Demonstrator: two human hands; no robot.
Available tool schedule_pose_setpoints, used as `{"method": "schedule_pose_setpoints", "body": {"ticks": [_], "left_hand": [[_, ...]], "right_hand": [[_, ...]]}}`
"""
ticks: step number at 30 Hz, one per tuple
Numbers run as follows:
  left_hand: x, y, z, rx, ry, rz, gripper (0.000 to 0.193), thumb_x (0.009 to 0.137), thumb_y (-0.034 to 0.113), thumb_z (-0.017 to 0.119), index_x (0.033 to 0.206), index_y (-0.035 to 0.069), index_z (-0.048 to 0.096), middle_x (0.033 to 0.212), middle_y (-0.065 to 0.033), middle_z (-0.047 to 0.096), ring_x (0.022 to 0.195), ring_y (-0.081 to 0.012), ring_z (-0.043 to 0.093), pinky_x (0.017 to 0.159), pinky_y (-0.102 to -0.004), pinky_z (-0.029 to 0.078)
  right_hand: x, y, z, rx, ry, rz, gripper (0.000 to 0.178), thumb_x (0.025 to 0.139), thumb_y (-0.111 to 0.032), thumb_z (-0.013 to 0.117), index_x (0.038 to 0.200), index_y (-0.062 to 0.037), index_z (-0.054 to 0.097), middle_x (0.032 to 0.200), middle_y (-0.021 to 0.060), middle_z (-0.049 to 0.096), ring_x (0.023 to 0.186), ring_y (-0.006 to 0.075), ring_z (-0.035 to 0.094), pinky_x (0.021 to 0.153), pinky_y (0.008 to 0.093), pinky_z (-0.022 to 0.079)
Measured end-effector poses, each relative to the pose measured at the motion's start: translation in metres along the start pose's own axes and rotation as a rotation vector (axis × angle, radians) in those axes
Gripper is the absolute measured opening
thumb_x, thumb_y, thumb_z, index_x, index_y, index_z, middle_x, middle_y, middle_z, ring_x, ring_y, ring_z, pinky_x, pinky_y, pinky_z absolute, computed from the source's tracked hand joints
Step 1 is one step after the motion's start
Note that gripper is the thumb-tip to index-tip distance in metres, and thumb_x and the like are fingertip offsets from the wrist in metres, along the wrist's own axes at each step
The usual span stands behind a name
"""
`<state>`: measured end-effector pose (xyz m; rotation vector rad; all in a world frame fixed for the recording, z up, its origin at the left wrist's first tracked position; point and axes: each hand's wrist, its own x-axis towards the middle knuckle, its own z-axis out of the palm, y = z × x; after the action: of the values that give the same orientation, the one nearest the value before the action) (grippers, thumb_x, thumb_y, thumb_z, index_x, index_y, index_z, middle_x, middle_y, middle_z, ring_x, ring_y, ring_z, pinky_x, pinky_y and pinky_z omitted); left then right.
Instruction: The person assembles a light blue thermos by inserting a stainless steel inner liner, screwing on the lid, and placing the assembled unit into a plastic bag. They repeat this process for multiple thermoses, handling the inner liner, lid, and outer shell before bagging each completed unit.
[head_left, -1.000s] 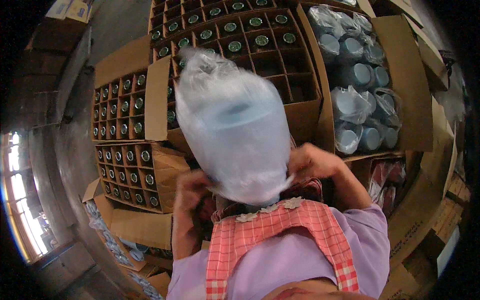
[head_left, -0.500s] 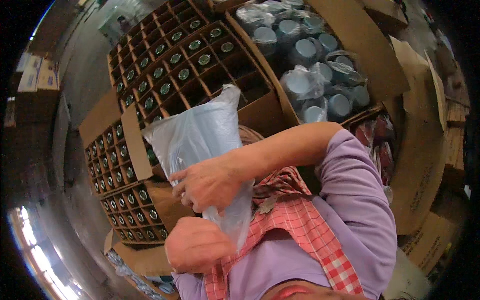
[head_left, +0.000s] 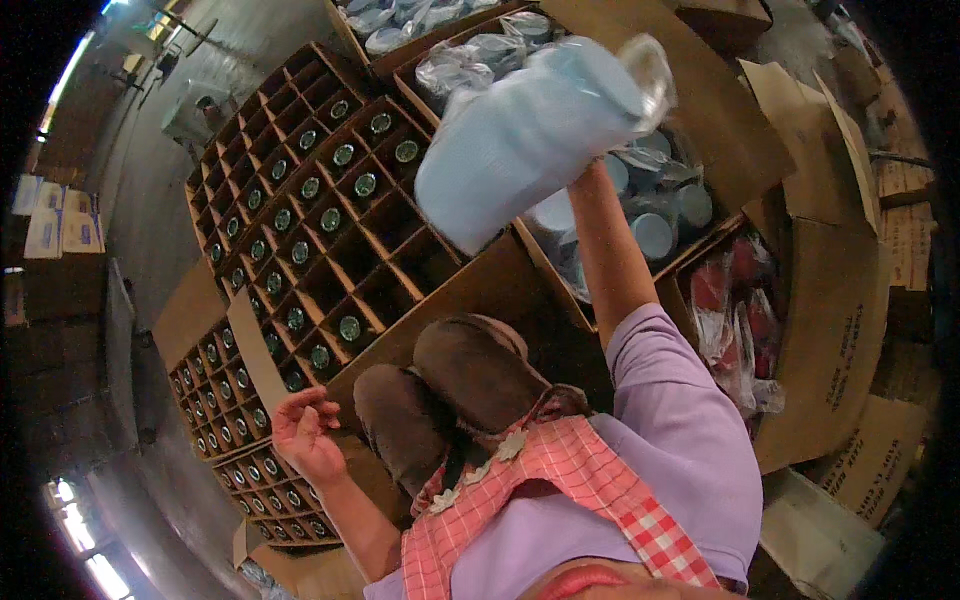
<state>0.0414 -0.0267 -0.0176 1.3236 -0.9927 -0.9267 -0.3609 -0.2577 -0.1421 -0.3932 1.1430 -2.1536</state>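
A pale blue cylinder (head_left: 530, 135) in a clear plastic bag is raised over the edge between two cartons, blurred by motion. My right hand (head_left: 594, 176) holds it from behind, its fingers hidden by the cylinder. Under it, an open carton (head_left: 560, 275) contains several light-blue capped cylinders (head_left: 652, 236), some in clear bags. My left hand (head_left: 308, 435) is empty, its fingers loosely curled and apart, near the corner of a divided carton (head_left: 440, 320). Many of that carton's cells contain silvery-green round tops (head_left: 330, 219).
More divided cartons (head_left: 215, 385) with round tops stand at the left. Red bagged items (head_left: 735, 300) lie in a carton at the right, beside raised cardboard flaps (head_left: 830, 300). Another carton of bagged blue items (head_left: 400, 25) sits at the far side. My knees (head_left: 465, 365) are bent close to the cartons.
The bagged cylinder has moved from in front of my chest, up and right toward the blue-capped carton, with my right arm stretched out. My left hand has come off the bag and moved left.
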Motion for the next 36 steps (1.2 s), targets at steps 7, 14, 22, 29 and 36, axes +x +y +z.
{"method": "schedule_pose_setpoints", "body": {"ticks": [7, 14, 22, 29, 36], "left_hand": [[0.009, -0.04, 0.001, 0.038, 0.001, -0.269, 0.013, 0.076, 0.001, 0.054, 0.089, -0.001, 0.053, 0.082, -0.0145, 0.062, 0.06, -0.0189, 0.06, 0.046, -0.0226, 0.043], [0.024, -0.056, 0.005, 0.141, 0.008, -0.336, 0.016, 0.075, -0.001, 0.054, 0.09, -0.001, 0.053, 0.081, -0.0149, 0.061, 0.059, -0.019, 0.059, 0.046, -0.0227, 0.044], [0.03, -0.066, 0.004, 0.259, 0.015, -0.365, 0.014, 0.073, -0.002, 0.054, 0.087, 0.0, 0.054, 0.08, -0.0142, 0.061, 0.058, -0.0176, 0.059, 0.047, -0.0209, 0.042], [0.039, -0.075, 0.012, 0.305, -0.023, -0.43, 0.015, 0.074, -0.002, 0.054, 0.089, -0.001, 0.055, 0.081, -0.0136, 0.062, 0.059, -0.0164, 0.059, 0.048, -0.0211, 0.043], [0.043, -0.071, 0.022, 0.171, -0.006, -0.449, 0.014, 0.075, 0.0, 0.054, 0.089, -0.002, 0.055, 0.081, -0.014, 0.062, 0.062, -0.0176, 0.059, 0.05, -0.0235, 0.044]], "right_hand": [[0.071, 0.054, -0.094, -0.235, 0.309, -0.061, 0.02, 0.074, -0.019, 0.048, 0.074, -0.0028, 0.06, 0.075, 0.0145, 0.06, 0.07, 0.0279, 0.057, 0.065, 0.0388, 0.044], [0.057, 0.126, -0.106, -0.762, -0.131, -0.077, 0.025, 0.075, -0.023, 0.048, 0.075, -0.002, 0.062, 0.074, 0.0168, 0.061, 0.067, 0.0289, 0.058, 0.062, 0.0389, 0.044], [0.068, 0.1, -0.1, -1.164, -0.547, -0.204, 0.027, 0.075, -0.025, 0.056, 0.091, -0.0049, 0.064, 0.091, 0.0163, 0.062, 0.083, 0.0316, 0.059, 0.074, 0.0367, 0.045], [0.118, 0.092, -0.084, -1.487, 0.042, 0.32, 0.049, 0.076, -0.038, 0.056, 0.102, 0.0034, 0.058, 0.108, 0.024, 0.055, 0.106, 0.036, 0.05, 0.088, 0.0391, 0.038], [0.137, 0.087, -0.101, -0.285, -0.108, 0.296, 0.013, 0.084, -0.016, 0.055, 0.076, -0.0059, 0.056, 0.06, -0.0022, 0.047, 0.049, 0.0089, 0.043, 0.043, 0.0242, 0.032]]}}
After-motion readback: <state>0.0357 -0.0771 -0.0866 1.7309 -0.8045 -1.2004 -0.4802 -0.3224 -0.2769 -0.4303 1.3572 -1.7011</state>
